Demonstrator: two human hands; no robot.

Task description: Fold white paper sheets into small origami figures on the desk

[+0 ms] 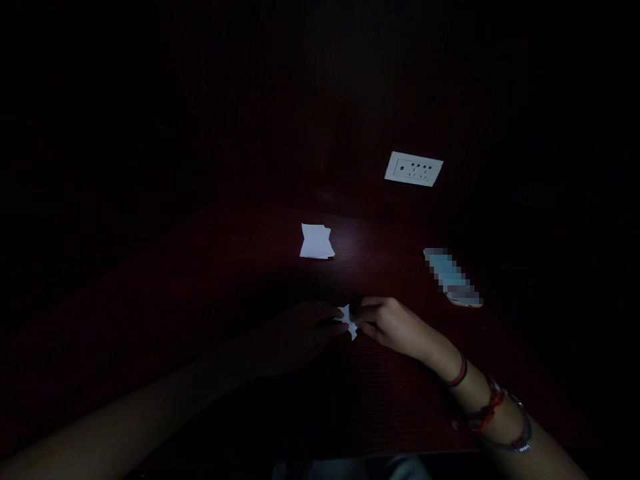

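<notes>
Listing contents of one dark reddish table [240,267], dimly lit, its far edge against a wall.

Item: small white paper piece [352,327], creased, with pointed ends; located between the two hands, nearer the table's near edge than its far edge, about midway across.

Item: left hand [303,333], in deep shadow; thumb and finger appear to grip the piece's left side.

Item: right hand [387,323], better lit; fingers pinch the right side and hide part of it. Forearm carries a thin band [457,373], a red cord bracelet [490,408] and a dark bracelet with metal [523,445].

Item: stack of white paper [317,241], corners misaligned, lying near the far edge, well apart from the hands.

Item: phone-like device [453,277], masked by coarse blocks, toward the right edge.

Item: white socket plate [414,169], on the wall above the far edge.

Condition notes, by judgement: with both grips so close on so small a piece, opposing pulls could tear it or spoil a crease. Poor light and the left hand's shadow could cause a crooked fold. The loose stack could slide if a sleeve or hand brushes it.
</notes>
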